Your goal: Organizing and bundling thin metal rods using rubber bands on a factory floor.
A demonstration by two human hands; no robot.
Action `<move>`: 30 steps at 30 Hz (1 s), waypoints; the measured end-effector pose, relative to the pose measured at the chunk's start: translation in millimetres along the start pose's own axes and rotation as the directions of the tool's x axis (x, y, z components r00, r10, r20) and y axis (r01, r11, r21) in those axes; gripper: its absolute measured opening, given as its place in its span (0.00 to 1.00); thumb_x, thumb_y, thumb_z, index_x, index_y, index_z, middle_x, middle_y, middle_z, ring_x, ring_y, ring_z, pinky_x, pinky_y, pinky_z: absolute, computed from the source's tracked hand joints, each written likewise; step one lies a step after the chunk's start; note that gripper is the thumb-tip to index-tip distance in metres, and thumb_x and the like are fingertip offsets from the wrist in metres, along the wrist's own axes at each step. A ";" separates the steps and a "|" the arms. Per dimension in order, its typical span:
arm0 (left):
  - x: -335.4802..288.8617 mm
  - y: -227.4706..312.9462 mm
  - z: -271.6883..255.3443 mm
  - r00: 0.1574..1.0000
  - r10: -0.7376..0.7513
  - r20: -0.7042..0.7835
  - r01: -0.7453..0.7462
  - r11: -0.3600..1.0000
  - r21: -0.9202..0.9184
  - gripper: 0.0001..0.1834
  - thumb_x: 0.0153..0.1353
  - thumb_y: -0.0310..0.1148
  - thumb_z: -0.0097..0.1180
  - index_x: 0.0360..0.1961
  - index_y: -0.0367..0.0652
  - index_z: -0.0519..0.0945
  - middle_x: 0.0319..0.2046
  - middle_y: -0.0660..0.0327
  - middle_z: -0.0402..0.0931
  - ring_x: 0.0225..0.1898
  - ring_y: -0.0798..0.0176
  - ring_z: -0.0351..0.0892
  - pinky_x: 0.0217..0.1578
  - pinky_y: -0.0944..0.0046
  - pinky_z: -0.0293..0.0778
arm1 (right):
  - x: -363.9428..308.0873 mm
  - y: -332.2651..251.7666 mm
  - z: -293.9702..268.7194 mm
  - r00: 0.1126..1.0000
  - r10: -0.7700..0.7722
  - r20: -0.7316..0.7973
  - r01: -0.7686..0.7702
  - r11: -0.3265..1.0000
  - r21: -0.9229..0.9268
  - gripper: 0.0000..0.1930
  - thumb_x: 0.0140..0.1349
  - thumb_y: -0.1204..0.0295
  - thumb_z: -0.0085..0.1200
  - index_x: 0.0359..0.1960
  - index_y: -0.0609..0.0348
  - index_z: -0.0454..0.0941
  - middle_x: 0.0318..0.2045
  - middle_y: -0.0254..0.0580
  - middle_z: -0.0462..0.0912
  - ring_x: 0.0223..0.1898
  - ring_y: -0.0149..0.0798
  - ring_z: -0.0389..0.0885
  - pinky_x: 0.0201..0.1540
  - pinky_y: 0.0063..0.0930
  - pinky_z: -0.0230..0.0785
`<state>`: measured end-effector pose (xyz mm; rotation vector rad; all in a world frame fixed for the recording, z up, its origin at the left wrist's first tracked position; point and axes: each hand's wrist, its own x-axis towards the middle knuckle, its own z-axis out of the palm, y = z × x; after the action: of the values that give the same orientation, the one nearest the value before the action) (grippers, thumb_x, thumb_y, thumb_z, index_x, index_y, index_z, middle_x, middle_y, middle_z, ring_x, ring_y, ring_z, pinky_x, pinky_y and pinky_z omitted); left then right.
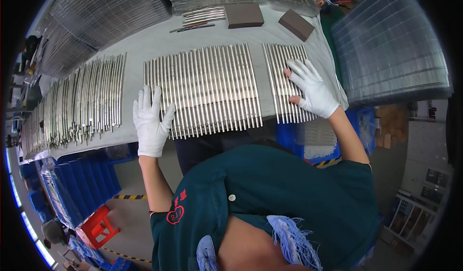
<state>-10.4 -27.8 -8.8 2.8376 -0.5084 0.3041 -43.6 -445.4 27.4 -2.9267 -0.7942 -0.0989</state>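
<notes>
Resting the white-gloved left hand [153, 121] over the left edge of the wide middle row of silvery metal rods [212, 87], at nine o'clock from the view's centre, with fingers straight and slightly apart. Spreading the right hand [312, 90], also gloved but with bare thumb and index tips, across the narrower right row of rods [276, 83], at two o'clock, with thumb and fingers apart. Showing the middle row at eleven o'clock and the narrower one at one, beside each other on the white-covered table [149, 39], with a gap between. Showing too a more uneven left batch of rods [91, 95] towards ten, a brown block [244, 16] at twelve, and stacked clear plastic trays [390, 49] at two.
</notes>
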 end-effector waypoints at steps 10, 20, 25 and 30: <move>2.6 2.7 -1.7 1.000 0.001 0.004 -0.001 1.000 0.003 0.32 0.58 0.51 0.48 0.57 0.39 0.67 0.58 0.43 0.60 0.60 0.40 0.57 0.61 0.46 0.49 | 99.1 -100.0 19.0 0.914 -0.405 -0.016 0.401 0.897 0.187 0.35 0.56 0.42 0.41 0.59 0.53 0.63 0.61 0.52 0.60 0.63 0.53 0.55 0.66 0.50 0.41; 0.1 -0.1 -2.4 0.999 -0.011 -0.038 0.011 1.000 0.001 0.32 0.58 0.52 0.48 0.57 0.40 0.68 0.58 0.44 0.61 0.61 0.41 0.57 0.61 0.47 0.49 | 74.2 -73.5 16.3 0.975 -0.216 0.051 0.212 0.975 0.071 0.33 0.54 0.48 0.48 0.58 0.52 0.64 0.62 0.49 0.59 0.64 0.52 0.55 0.66 0.48 0.42; 0.7 0.2 -3.2 0.999 -0.007 -0.035 0.007 1.000 0.013 0.32 0.58 0.52 0.47 0.57 0.40 0.68 0.58 0.45 0.61 0.61 0.42 0.57 0.60 0.47 0.50 | 92.5 -101.6 11.7 0.946 -0.323 -0.043 0.325 0.929 0.177 0.33 0.54 0.48 0.49 0.58 0.53 0.64 0.61 0.51 0.59 0.63 0.52 0.55 0.66 0.47 0.43; -0.4 -0.1 -2.7 0.998 0.012 -0.055 -0.011 0.999 0.033 0.32 0.58 0.52 0.47 0.57 0.40 0.67 0.58 0.46 0.62 0.60 0.42 0.58 0.60 0.46 0.50 | 147.6 -144.9 34.9 0.874 -0.474 -0.109 0.487 0.847 0.212 0.35 0.55 0.44 0.45 0.58 0.57 0.63 0.61 0.53 0.59 0.63 0.54 0.55 0.66 0.48 0.42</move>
<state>-11.1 -26.9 -6.4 2.8492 -0.5130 0.3954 11.3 -243.2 18.6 -2.4320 -1.4098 -0.1121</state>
